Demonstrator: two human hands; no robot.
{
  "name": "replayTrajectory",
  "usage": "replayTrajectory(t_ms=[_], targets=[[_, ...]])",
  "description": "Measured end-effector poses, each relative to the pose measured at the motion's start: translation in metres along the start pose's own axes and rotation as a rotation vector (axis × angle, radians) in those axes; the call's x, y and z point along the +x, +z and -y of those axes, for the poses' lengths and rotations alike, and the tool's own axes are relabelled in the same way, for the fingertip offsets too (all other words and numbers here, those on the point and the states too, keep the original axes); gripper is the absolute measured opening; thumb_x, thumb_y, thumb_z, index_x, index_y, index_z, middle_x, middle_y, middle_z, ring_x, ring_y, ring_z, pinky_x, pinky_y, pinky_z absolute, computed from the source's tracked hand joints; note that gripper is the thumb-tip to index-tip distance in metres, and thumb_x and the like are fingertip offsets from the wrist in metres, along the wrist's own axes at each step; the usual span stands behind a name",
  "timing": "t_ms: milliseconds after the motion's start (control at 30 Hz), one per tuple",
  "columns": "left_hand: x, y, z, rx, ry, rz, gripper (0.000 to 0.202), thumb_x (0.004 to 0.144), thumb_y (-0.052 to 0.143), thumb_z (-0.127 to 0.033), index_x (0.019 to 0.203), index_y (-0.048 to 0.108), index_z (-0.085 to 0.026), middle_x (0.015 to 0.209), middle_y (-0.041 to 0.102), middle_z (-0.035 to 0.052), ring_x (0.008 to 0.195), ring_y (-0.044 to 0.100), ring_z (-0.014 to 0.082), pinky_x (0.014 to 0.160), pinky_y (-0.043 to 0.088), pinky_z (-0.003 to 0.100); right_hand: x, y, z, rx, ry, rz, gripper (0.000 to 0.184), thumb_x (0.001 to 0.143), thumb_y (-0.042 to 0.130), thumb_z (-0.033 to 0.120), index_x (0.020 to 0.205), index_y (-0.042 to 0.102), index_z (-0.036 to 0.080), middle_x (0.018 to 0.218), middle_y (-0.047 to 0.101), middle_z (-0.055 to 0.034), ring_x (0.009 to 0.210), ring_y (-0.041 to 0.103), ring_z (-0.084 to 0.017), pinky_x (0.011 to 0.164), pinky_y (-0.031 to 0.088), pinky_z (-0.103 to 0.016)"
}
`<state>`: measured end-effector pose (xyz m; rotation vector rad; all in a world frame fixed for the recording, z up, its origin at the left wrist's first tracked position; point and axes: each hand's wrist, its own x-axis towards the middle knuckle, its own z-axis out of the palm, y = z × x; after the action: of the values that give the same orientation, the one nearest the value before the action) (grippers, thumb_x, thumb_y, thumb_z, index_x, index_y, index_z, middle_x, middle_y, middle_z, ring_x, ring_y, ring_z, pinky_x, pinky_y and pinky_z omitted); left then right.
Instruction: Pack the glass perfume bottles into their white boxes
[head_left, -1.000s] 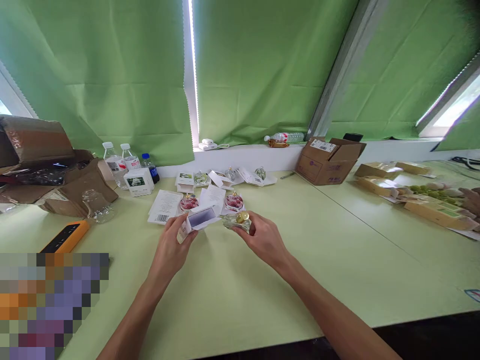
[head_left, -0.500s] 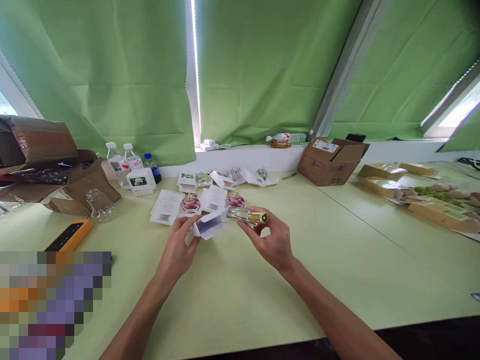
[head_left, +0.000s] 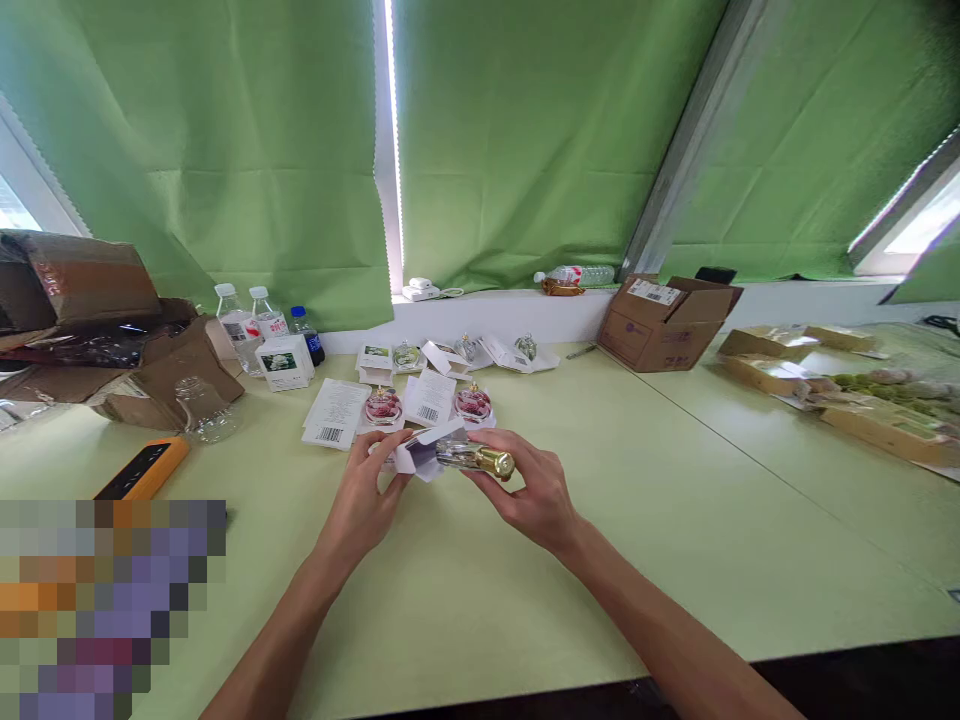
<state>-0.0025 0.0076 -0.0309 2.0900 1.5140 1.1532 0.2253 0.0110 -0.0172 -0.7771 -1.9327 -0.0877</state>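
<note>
My left hand (head_left: pixel 365 500) grips a small white carton (head_left: pixel 417 452) with its flap open, held over the pale green table (head_left: pixel 675 500). My right hand (head_left: pixel 531 493) holds a clear glass perfume bottle (head_left: pixel 466 457) with a gold cap, lying sideways. The bottle's base end is at the carton's open mouth, and the cap points right. Just behind my hands stand two round pink bottles (head_left: pixel 383 406) on white cards, with more white cartons and small bottles further back.
Brown cardboard and plastic wrap (head_left: pixel 112 340) pile up at the left, with water bottles (head_left: pixel 238 325) and an empty jar (head_left: pixel 199 410). An orange device (head_left: pixel 142 470) lies front left. An open cardboard box (head_left: pixel 664 320) and flat trays (head_left: pixel 862 410) sit at the right.
The bottle has turned sideways in my right hand and moved left and down. Its base end now meets the open carton, which my left hand has brought closer.
</note>
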Motion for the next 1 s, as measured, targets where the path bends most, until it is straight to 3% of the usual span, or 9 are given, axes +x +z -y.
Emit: replayTrajectory(t_ms=[400, 600, 800, 1000], targets=[[-0.001, 0.001, -0.003, -0.029, 0.038, 0.009, 0.03, 0.085, 0.056, -0.025, 0.115, 0.052, -0.027, 0.12, 0.055, 0.0046, 0.113, 0.052, 0.021, 0.093, 0.043, 0.035, -0.005, 0.006, -0.003, 0.078, -0.073, 0.05, 0.046, 0.079, 0.067, 0.015, 0.122, 0.051, 0.023, 0.112, 0.066, -0.0073, 0.103, 0.064, -0.02, 0.084, 0.056, -0.032], [0.0, 0.002, -0.001, -0.059, -0.001, 0.033, 0.042, 0.082, 0.06, -0.025, 0.123, 0.051, -0.027, 0.125, 0.055, 0.0048, 0.118, 0.05, 0.0218, 0.098, 0.041, 0.036, -0.004, 0.005, -0.002, 0.101, -0.077, 0.074, 0.048, 0.079, 0.067, 0.014, 0.123, 0.051, 0.023, 0.113, 0.065, -0.0078, 0.105, 0.063, -0.02, 0.085, 0.055, -0.032], [0.0, 0.001, 0.002, -0.102, -0.017, 0.065, 0.042, 0.076, 0.066, -0.026, 0.117, 0.057, -0.027, 0.125, 0.053, 0.0057, 0.119, 0.049, 0.0236, 0.1, 0.041, 0.038, -0.004, 0.004, 0.0, 0.142, -0.097, 0.112, 0.047, 0.079, 0.066, 0.016, 0.123, 0.05, 0.023, 0.112, 0.065, -0.0086, 0.105, 0.063, -0.02, 0.084, 0.055, -0.033], [0.0, 0.002, 0.007, -0.132, -0.027, 0.119, 0.055, 0.076, 0.066, -0.024, 0.128, 0.051, -0.032, 0.129, 0.052, 0.0047, 0.122, 0.048, 0.0237, 0.102, 0.04, 0.037, -0.003, 0.003, 0.002, 0.151, -0.103, 0.16, 0.047, 0.081, 0.065, 0.017, 0.125, 0.048, 0.022, 0.113, 0.065, -0.01, 0.107, 0.062, -0.02, 0.085, 0.055, -0.032]])
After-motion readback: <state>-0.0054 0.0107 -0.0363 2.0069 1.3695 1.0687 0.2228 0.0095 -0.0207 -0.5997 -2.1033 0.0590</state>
